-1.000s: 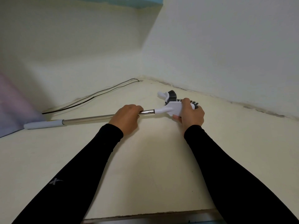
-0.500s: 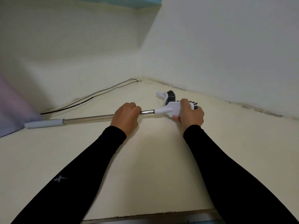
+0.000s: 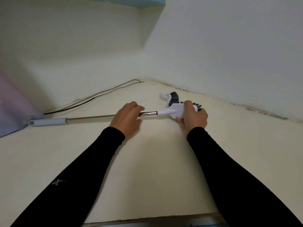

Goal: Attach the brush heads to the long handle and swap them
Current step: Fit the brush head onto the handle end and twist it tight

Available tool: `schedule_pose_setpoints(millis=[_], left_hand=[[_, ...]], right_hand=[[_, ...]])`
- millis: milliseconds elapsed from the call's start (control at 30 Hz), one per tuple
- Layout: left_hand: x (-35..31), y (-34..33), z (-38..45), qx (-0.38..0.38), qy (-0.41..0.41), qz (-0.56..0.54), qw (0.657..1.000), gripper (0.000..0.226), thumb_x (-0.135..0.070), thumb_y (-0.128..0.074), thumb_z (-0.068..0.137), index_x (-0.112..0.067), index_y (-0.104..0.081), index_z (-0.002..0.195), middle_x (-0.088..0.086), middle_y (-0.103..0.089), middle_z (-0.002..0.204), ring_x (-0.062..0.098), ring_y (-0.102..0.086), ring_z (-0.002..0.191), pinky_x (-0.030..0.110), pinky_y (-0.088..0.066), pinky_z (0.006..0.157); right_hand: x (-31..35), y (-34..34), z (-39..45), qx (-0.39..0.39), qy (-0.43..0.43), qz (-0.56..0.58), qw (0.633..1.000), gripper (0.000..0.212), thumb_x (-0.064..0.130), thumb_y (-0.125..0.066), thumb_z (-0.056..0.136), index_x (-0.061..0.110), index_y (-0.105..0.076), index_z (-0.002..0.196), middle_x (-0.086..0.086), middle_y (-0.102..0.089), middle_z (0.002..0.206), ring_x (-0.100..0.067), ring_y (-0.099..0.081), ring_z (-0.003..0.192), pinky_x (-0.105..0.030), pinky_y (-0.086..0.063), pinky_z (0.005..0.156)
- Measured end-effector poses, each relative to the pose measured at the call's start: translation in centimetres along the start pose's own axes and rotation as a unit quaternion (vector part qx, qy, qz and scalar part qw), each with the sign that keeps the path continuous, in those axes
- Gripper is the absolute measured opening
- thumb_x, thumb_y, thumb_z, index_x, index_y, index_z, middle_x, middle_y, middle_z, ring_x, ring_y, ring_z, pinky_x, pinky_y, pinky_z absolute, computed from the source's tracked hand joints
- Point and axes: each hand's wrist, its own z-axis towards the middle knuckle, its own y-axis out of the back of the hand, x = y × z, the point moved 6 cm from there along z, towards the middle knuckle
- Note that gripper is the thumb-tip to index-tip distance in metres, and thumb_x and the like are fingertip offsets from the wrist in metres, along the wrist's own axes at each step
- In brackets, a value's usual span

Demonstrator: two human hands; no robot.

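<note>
A long metal handle (image 3: 91,118) with a pale grey grip end lies across the cream floor, pointing left. My left hand (image 3: 127,117) is closed around its shaft near the right end. A white brush head (image 3: 173,110) with dark bristles sits joined to the handle's tip, and my right hand (image 3: 194,116) grips its body from above. A second white brush head (image 3: 171,97) with black bristles lies on the floor just behind, untouched.
Two walls meet in a corner beyond the brushes. A thin black cable (image 3: 91,99) runs along the foot of the left wall. A pale purple cloth (image 3: 11,110) lies at the far left beside the handle's grip. A ledge edge (image 3: 147,222) crosses the bottom.
My left hand has slid slightly left along the shaft, showing more bare metal beside the brush socket. The right hand and brush head stay in place.
</note>
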Motion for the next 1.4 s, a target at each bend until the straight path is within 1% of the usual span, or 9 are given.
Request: schedule_pose_setpoints(millis=[167, 367, 567, 700, 800, 933, 1067, 1200, 1400], left_hand=[[0.41, 0.13, 0.31, -0.026, 0.022, 0.004, 0.999, 0.032, 0.000, -0.065, 0.081, -0.007, -0.066, 0.112, 0.010, -0.062, 0.101, 0.033, -0.057, 0.098, 0.042, -0.047, 0.079], [0.19, 0.40, 0.36, -0.017, 0.014, 0.028, 0.999, 0.008, -0.004, -0.066, 0.081, -0.004, -0.070, 0.088, 0.012, -0.063, 0.080, 0.035, -0.059, 0.079, 0.032, -0.034, 0.064], [0.23, 0.52, 0.46, 0.016, 0.006, 0.006, 1.000, 0.013, -0.007, -0.062, 0.087, -0.008, -0.070, 0.097, 0.012, -0.072, 0.088, 0.035, -0.061, 0.086, 0.041, -0.048, 0.076], [0.28, 0.32, 0.26, 0.031, 0.004, 0.003, 1.000, 0.009, -0.008, -0.057, 0.089, -0.009, -0.065, 0.092, 0.009, -0.069, 0.085, 0.034, -0.061, 0.085, 0.043, -0.048, 0.075], [0.06, -0.01, 0.24, 0.037, -0.010, 0.008, 0.999, 0.010, -0.007, -0.054, 0.088, -0.014, -0.057, 0.081, 0.002, -0.059, 0.079, 0.031, -0.058, 0.081, 0.038, -0.043, 0.068], [0.08, -0.17, 0.04, 0.008, -0.017, -0.011, 1.000, 0.030, -0.015, -0.065, 0.084, -0.018, -0.066, 0.114, 0.001, -0.063, 0.102, 0.026, -0.060, 0.095, 0.041, -0.049, 0.082], [-0.28, -0.23, -0.21, -0.016, -0.018, -0.011, 1.000, 0.042, -0.014, -0.070, 0.078, -0.019, -0.065, 0.119, -0.001, -0.058, 0.104, 0.025, -0.061, 0.092, 0.042, -0.051, 0.079], [0.02, 0.10, 0.26, -0.039, -0.002, -0.020, 0.999, 0.027, -0.002, -0.065, 0.080, -0.012, -0.072, 0.104, 0.005, -0.062, 0.093, 0.031, -0.061, 0.085, 0.041, -0.050, 0.074], [-0.15, 0.39, 0.46, -0.027, -0.015, -0.009, 0.999, 0.011, -0.003, -0.068, 0.080, -0.008, -0.075, 0.087, 0.010, -0.062, 0.075, 0.034, -0.059, 0.074, 0.043, -0.048, 0.066]], right_hand=[[-0.07, 0.02, -0.17, 0.004, -0.003, 0.005, 1.000, 0.044, 0.045, -0.071, 0.079, 0.012, -0.063, 0.107, 0.002, -0.070, 0.102, -0.014, -0.071, 0.046, -0.028, -0.059, 0.056], [0.09, 0.11, -0.21, 0.009, -0.005, 0.009, 1.000, 0.047, 0.043, -0.071, 0.080, 0.008, -0.065, 0.111, -0.001, -0.069, 0.106, -0.010, -0.069, 0.044, -0.032, -0.064, 0.060], [0.21, 0.13, -0.08, 0.008, -0.006, 0.024, 1.000, 0.041, 0.040, -0.070, 0.082, 0.007, -0.066, 0.106, -0.004, -0.071, 0.106, -0.013, -0.073, 0.057, -0.029, -0.061, 0.055], [-0.01, 0.02, 0.17, 0.009, -0.009, 0.030, 0.999, 0.039, 0.040, -0.070, 0.080, 0.009, -0.068, 0.102, -0.002, -0.071, 0.102, -0.007, -0.069, 0.048, -0.028, -0.062, 0.057], [-0.14, 0.12, 0.36, 0.001, -0.006, 0.034, 0.999, 0.038, 0.040, -0.071, 0.079, 0.010, -0.067, 0.101, -0.001, -0.071, 0.100, -0.014, -0.074, 0.063, -0.024, -0.058, 0.052], [-0.18, 0.06, 0.40, 0.000, -0.011, 0.029, 1.000, 0.041, 0.042, -0.071, 0.079, 0.011, -0.066, 0.104, 0.000, -0.070, 0.103, -0.022, -0.077, 0.073, -0.021, -0.055, 0.048], [-0.31, -0.12, 0.38, 0.006, -0.014, 0.031, 0.999, 0.043, 0.041, -0.072, 0.079, 0.009, -0.066, 0.107, -0.001, -0.070, 0.103, -0.019, -0.075, 0.073, -0.023, -0.057, 0.050], [-0.26, -0.14, 0.23, 0.007, -0.013, 0.034, 0.999, 0.043, 0.040, -0.072, 0.080, 0.008, -0.065, 0.108, -0.002, -0.069, 0.104, -0.020, -0.075, 0.078, -0.024, -0.058, 0.050], [-0.25, -0.06, 0.28, 0.004, -0.017, 0.035, 0.999, 0.041, 0.040, -0.072, 0.079, 0.009, -0.065, 0.105, -0.001, -0.068, 0.102, -0.017, -0.072, 0.075, -0.024, -0.057, 0.048]])
